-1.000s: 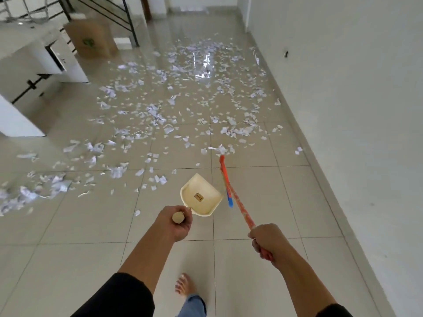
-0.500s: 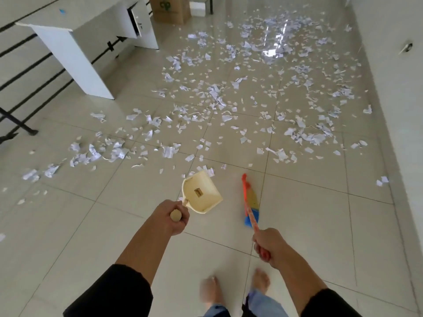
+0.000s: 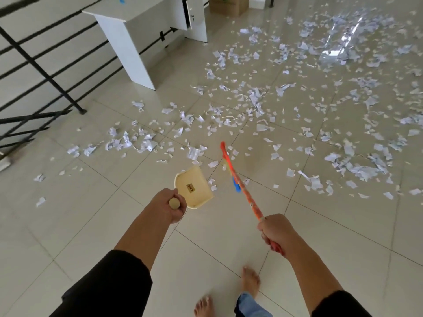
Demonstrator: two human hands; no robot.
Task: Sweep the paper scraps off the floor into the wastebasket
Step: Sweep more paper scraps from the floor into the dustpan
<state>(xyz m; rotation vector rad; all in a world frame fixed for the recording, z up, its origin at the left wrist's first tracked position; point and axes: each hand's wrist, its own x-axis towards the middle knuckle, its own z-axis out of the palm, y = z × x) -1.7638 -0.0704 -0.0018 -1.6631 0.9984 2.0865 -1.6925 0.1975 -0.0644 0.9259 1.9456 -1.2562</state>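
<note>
White paper scraps (image 3: 251, 104) lie scattered over the beige tiled floor, from the left railing across to the right edge. My left hand (image 3: 168, 205) grips the upright handle of a cream dustpan (image 3: 193, 187), whose empty tray hangs just above the floor. My right hand (image 3: 273, 231) grips the orange handle of a broom (image 3: 239, 181); its head points away from me toward the nearest scraps. No wastebasket is in view.
A white desk (image 3: 137, 42) stands at the back left beside a black stair railing (image 3: 41, 72). A brown cardboard box (image 3: 229, 5) sits at the top edge. My bare feet (image 3: 250, 281) are on the tiles below.
I have walked forward and the view has turned left, so the scraps, desk and railing are nearer. Both hands kept their hold on dustpan and broom.
</note>
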